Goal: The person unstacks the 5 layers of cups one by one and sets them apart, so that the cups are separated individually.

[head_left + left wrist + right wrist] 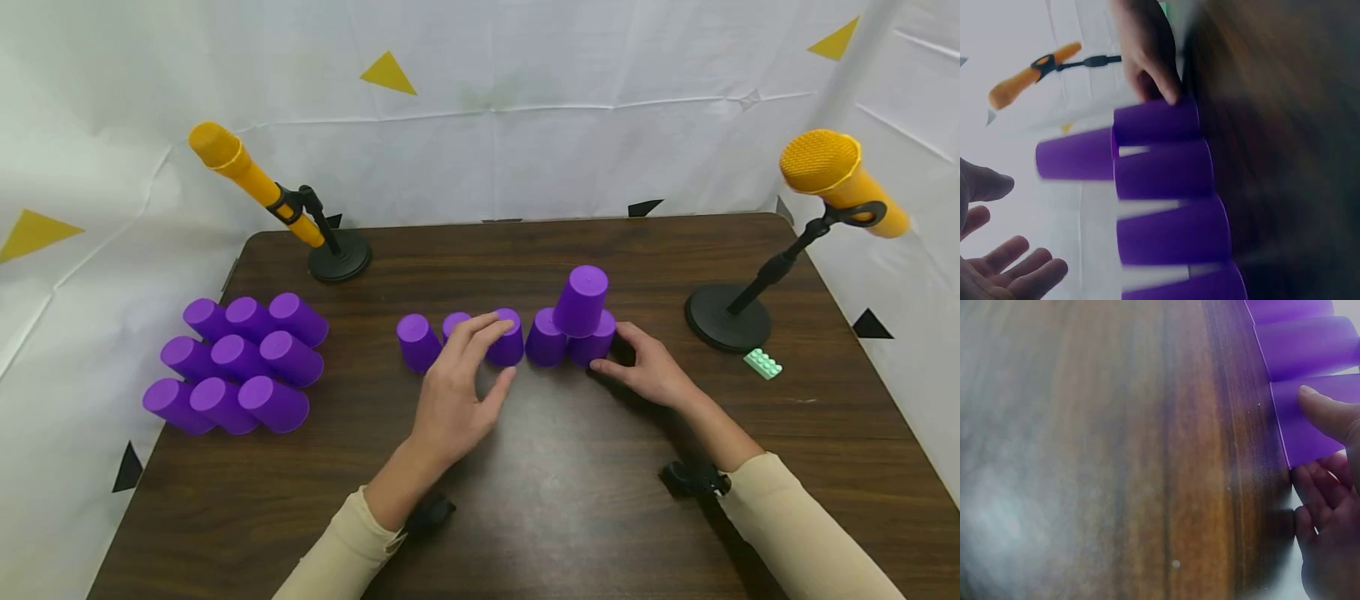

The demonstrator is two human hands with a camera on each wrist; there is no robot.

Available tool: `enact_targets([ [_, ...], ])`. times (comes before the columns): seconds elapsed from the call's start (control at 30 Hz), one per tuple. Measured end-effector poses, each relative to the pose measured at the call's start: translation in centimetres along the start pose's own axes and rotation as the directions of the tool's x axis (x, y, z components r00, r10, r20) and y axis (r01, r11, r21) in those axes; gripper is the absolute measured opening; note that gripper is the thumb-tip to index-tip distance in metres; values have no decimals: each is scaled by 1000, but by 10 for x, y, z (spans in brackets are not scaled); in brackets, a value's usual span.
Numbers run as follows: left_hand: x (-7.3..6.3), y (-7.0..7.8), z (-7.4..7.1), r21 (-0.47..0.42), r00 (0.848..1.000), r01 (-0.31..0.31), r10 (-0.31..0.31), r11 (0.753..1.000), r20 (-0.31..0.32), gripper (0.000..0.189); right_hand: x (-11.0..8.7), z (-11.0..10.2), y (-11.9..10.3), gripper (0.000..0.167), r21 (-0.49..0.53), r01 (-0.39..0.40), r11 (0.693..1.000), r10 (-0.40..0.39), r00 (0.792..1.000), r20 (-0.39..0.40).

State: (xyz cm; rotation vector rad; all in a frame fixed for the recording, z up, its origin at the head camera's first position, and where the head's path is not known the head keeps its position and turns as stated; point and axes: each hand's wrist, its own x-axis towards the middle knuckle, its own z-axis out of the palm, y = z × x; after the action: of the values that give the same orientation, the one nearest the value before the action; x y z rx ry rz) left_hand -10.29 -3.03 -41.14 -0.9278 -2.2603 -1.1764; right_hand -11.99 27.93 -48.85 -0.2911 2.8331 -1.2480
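Observation:
A row of upside-down purple cups [546, 340] stands across the middle of the table. One more upside-down cup [581, 302] rests on the two cups at the right end. My right hand [654, 368] holds the rightmost cup of the row [1310, 419], thumb on its near side and fingers at its far right side. Over the left part of the row hovers my left hand [456, 404], fingers spread and holding nothing; it partly hides one cup [454, 322]. In the left wrist view, the left fingers [1038, 278] are apart from the cups.
At the left stands a block of several purple cups [240, 358]. A yellow microphone [251, 175] on a black stand is at the back left, another yellow microphone [840, 171] at the right. A small mint-green toy brick [763, 363] lies by the right stand's base.

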Motion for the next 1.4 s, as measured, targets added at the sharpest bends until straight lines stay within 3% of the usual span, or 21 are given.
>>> enact_targets([
  [0.17,26,6,33,1,994,31,-31,1000,109,63,-1,0,-1,59,11,6,1000,-6,1000,-1],
  [0.27,39,6,49,-2,989,48,-48,999,141,67,-1,1,-1,59,20,9,1000,-9,1000,0],
  [0.57,59,2,84,-17,993,41,-39,999,115,61,-1,0,-3,56,20,14,1000,-14,1000,-6],
  [0.83,63,-1,94,-21,996,32,-30,999,84,51,0,0,-1,55,25,17,1000,-17,1000,-9],
  [1.0,62,-2,90,-50,997,19,-15,999,74,48,0,0,-1,56,21,24,1000,-23,1000,-17],
  [1.13,58,-2,75,-82,999,1,2,997,33,45,1,0,-1,55,14,24,1000,-24,999,-23],
  [1.27,52,-4,46,-82,998,-24,20,996,-56,41,1,0,0,53,-1,26,1000,-26,999,-28],
  [1.4,40,-18,7,-50,987,-19,11,999,-159,39,0,1,1,52,-14,25,1000,-26,999,-30],
])
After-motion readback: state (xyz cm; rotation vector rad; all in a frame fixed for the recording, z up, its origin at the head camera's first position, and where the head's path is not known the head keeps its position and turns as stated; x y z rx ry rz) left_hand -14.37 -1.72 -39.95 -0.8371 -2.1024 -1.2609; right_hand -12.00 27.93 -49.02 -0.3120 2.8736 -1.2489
